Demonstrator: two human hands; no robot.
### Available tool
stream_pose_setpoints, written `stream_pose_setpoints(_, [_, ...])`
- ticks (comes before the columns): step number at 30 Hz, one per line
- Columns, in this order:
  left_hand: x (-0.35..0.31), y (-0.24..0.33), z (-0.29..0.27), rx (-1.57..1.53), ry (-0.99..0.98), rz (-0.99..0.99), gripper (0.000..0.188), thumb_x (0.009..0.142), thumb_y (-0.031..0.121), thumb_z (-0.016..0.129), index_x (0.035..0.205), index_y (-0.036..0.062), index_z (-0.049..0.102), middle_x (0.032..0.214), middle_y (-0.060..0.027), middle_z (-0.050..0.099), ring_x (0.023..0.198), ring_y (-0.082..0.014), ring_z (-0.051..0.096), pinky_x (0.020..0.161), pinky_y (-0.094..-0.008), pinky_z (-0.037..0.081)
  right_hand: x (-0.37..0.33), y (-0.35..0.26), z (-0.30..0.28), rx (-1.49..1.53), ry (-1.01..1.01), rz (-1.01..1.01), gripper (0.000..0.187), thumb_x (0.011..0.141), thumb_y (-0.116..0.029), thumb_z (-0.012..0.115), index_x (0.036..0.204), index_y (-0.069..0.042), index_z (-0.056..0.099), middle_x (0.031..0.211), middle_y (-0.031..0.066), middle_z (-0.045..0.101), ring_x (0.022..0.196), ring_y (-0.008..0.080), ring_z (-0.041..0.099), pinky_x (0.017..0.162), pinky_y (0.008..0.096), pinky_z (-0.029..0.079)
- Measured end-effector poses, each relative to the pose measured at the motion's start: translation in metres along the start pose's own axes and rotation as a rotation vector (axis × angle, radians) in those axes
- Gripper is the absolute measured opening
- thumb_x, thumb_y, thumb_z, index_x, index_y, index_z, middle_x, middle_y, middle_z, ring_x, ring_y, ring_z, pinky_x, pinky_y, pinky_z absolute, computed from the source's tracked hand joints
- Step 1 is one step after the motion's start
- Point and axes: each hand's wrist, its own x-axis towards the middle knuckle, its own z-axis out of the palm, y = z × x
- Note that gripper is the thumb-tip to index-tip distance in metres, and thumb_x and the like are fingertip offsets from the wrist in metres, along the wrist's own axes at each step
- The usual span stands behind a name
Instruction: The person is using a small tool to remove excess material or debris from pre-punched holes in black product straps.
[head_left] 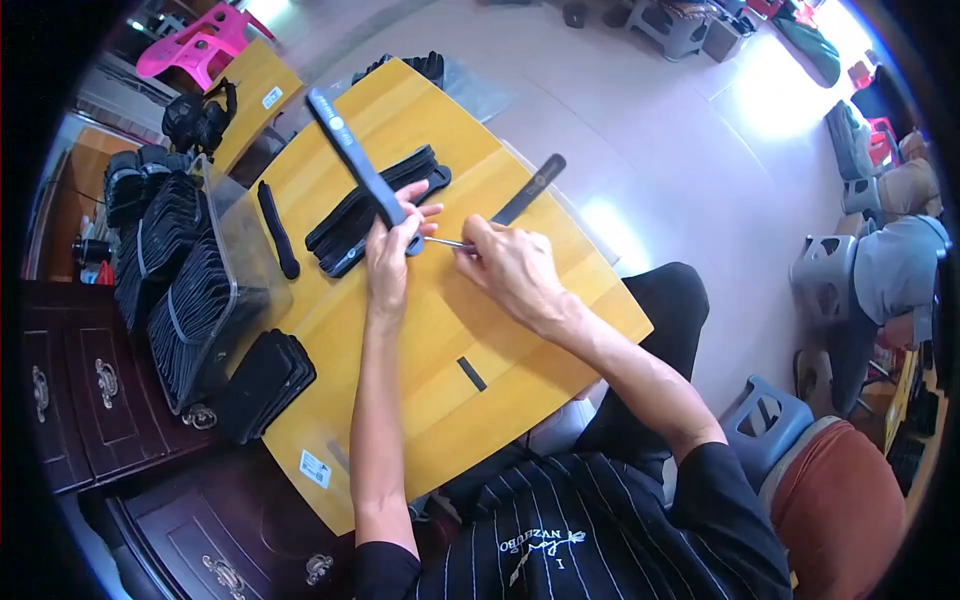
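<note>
My left hand point(392, 262) is closed on a long black strap point(345, 145) with pale print, which slants up to the far left. The strap's near end point(414, 245) pokes out below my thumb. My right hand point(515, 268) is closed round a tool whose thin metal shaft point(443, 241) points left and reaches that end; its handle is hidden in my fingers. Beyond my right knuckles a flat dark strip point(530, 188) sticks out; whether I hold it cannot be told. Just past my left hand lies a bundle of black straps point(350, 222) on the yellow wooden table point(450, 310).
A single black strap point(278, 230), a stack of black pieces point(268, 385) and a short dark strip point(471, 374) lie on the table. At its left edge stands a clear plastic bin point(232, 235) beside packed black straps point(190, 300). Dark wooden drawers point(110, 385) flank it. People sit at right.
</note>
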Motion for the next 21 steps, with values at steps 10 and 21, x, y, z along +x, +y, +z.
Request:
stream_pose_setpoints(10, [-0.117,0.045,-0.006,-0.302,0.185,-0.090,0.017,0.100,0.021,0.038,0.108,0.0069,0.042,0.080,-0.0039,0.043,0.069,-0.0127,0.043,0.069,-0.0301,0.039,0.014,-0.004,0.039,0.002,-0.030,0.025,0.023,0.082,-0.025,0.060,0.081,-0.002,0.054,0.070,0.0164,0.063,0.067,0.0347,0.063,0.060,0.0425,0.050])
stream_pose_setpoints(21, [-0.195,0.052,0.020,-0.506,0.196,-0.077,0.031,0.099,0.029,0.043,0.118,0.0053,0.044,0.104,-0.0118,0.050,0.089,-0.0203,0.052,0.082,-0.0359,0.043,0.019,-0.018,0.034,-0.018,-0.129,-0.002,0.037,0.080,-0.038,0.067,0.085,-0.003,0.059,0.074,0.0142,0.066,0.071,0.0311,0.066,0.062,0.0403,0.051])
